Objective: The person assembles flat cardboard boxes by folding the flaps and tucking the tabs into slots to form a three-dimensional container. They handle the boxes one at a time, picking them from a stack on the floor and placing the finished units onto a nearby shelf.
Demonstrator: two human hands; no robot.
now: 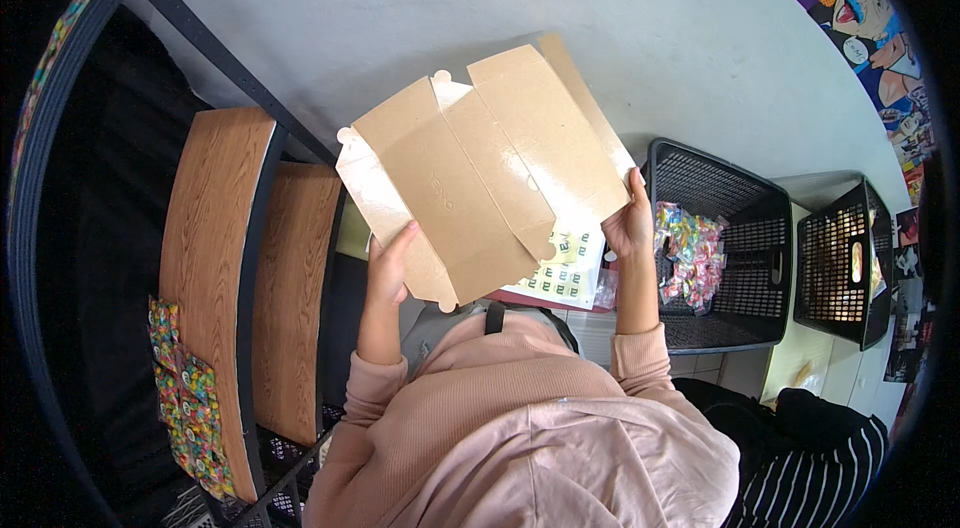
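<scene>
A large brown cardboard box blank (430, 163), partly unfolded with creased flaps and rounded tabs, is held up in front of me. My left hand (390, 266) grips its lower left edge, thumb on the inner face. At the right edge, my right hand (630, 220) pinches the cardboard between thumb and fingers. Below the blank, a white sheet of printed yellow-green stickers (560, 278) shows in part; the cardboard hides the rest.
To the right stands a black plastic crate (735, 328) holding colourful packets of sweets (690, 258). A second black crate (840, 268) is beyond it. At left are wood-topped shelves (215, 208), with more candy packets (190, 408) along the outer edge. A pale wall (400, 8) rises behind.
</scene>
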